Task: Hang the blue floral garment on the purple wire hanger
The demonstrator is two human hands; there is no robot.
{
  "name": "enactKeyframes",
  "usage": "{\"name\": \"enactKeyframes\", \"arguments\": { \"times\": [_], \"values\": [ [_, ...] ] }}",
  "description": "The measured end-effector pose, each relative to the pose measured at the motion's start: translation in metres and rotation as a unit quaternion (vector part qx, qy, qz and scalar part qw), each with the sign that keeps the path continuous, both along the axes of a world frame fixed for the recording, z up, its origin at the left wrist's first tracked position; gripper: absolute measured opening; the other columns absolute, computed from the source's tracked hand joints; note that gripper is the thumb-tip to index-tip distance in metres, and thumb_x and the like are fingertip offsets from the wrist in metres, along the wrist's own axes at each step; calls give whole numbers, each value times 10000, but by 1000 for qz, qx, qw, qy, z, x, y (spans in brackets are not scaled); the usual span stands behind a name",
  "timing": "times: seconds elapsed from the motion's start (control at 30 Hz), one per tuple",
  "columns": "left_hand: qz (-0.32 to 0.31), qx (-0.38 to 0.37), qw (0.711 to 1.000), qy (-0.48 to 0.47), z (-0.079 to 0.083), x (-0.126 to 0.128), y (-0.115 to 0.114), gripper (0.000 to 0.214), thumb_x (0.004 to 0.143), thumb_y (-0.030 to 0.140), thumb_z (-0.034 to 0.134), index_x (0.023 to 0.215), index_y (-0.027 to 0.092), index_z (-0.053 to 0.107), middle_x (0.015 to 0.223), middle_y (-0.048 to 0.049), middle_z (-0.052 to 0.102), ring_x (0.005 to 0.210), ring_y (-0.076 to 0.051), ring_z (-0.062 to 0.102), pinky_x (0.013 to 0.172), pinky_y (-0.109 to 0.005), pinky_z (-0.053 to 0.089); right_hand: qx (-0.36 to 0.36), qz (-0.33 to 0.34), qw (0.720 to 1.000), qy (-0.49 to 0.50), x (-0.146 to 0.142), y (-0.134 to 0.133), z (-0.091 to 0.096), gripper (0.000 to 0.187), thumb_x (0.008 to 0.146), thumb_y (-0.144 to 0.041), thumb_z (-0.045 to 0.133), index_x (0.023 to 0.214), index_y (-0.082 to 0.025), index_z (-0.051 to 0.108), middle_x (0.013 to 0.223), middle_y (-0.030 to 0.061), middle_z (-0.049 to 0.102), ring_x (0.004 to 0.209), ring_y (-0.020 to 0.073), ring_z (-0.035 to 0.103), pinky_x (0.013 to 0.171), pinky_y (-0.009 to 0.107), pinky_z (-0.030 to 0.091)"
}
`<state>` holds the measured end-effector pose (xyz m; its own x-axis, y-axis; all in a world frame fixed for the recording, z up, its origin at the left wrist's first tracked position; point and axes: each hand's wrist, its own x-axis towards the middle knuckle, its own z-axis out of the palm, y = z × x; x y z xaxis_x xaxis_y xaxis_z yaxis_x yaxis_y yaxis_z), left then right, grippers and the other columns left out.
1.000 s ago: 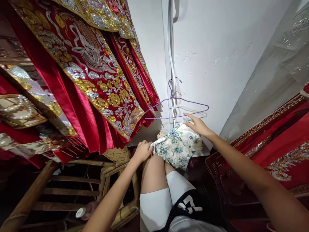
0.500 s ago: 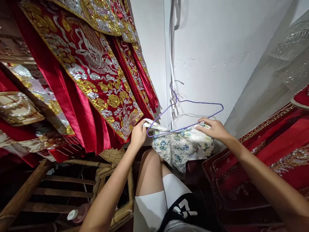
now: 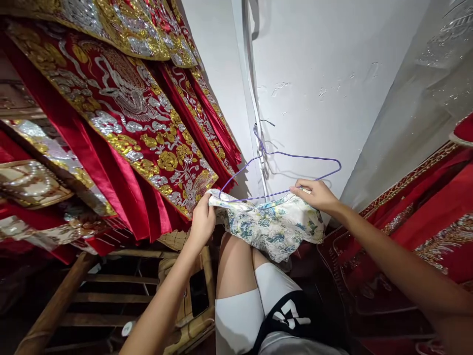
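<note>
Left hand (image 3: 202, 223) clenched on left edge of floral garment (image 3: 271, 226). Right hand (image 3: 316, 195) pinching garment's right edge against lower wire of purple hanger (image 3: 281, 170); may be gripping wire too, hard to tell. Garment stretched between hands, draped under hanger, above person's knees. Hanger hook on white wall (image 3: 321, 74). Red embroidered robes (image 3: 140, 128) hang at left, wooden chair (image 3: 121, 291) below.

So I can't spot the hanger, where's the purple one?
In the head view the purple wire hanger hangs mid-frame against the white wall, just above the floral garment, right of the red embroidered robes.
</note>
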<state>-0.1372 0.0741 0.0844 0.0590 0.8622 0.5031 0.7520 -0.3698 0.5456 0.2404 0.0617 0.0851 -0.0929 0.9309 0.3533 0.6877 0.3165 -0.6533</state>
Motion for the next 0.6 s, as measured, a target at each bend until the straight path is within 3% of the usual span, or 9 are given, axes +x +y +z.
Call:
{"name": "enactKeyframes", "arguments": {
  "times": [0.17, 0.3, 0.37, 0.43, 0.53, 0.6],
  "values": [
    [-42, 67, 994, -72, 33, 39, 21, 325, 978, 235, 386, 1168, 172, 642, 1211, -104, 719, 1139, -247, 657, 1027, -382, 493, -29, 29, 999, 0, -8, -4, 3, 338, 884, -549, 589, 824, -224, 658, 739, -7, 624, 743, 193, 543, 703, 285, 366],
    [-91, 105, 989, -52, 39, 59, 45, 274, 912, 163, 411, 1023, 179, 661, 1091, -81, 733, 1038, -229, 666, 979, -349, 502, -59, -2, 996, -61, -9, -19, 10, 404, 775, -545, 709, 1073, -273, 727, 780, -6, 652, 720, 203, 562, 660, 284, 386],
    [-104, 99, 988, -57, 33, 58, 52, 290, 908, 167, 410, 1047, 177, 665, 1114, -81, 735, 1053, -228, 665, 986, -346, 502, -52, -19, 994, -90, -2, -30, 13, 595, 740, -438, 740, 1319, -327, 658, 767, -19, 639, 656, 191, 543, 624, 282, 384],
    [-113, 83, 988, -60, 27, 52, 55, 312, 921, 193, 411, 1092, 176, 671, 1147, -79, 739, 1079, -231, 667, 1006, -352, 499, -26, -45, 996, -74, 10, -41, 16, 820, 733, -305, 712, 1521, -341, 486, 752, -24, 633, 620, 192, 542, 613, 291, 402],
    [-122, 72, 989, -46, 25, 46, 53, 337, 923, 222, 425, 1137, 171, 680, 1199, -82, 737, 1119, -244, 667, 1045, -370, 484, 41, -110, 993, 1, 30, -46, 26, 995, 748, -244, 686, 1646, -276, 258, 746, -12, 638, 656, 223, 580, 652, 328, 455],
    [-130, 71, 988, -32, 29, 45, 49, 345, 922, 226, 420, 1139, 167, 681, 1218, -88, 734, 1139, -252, 664, 1055, -378, 478, 68, -135, 988, 23, 42, -37, 38, 971, 763, -280, 700, 1641, -226, 289, 743, 1, 641, 688, 237, 596, 691, 357, 473]
  ]
}}
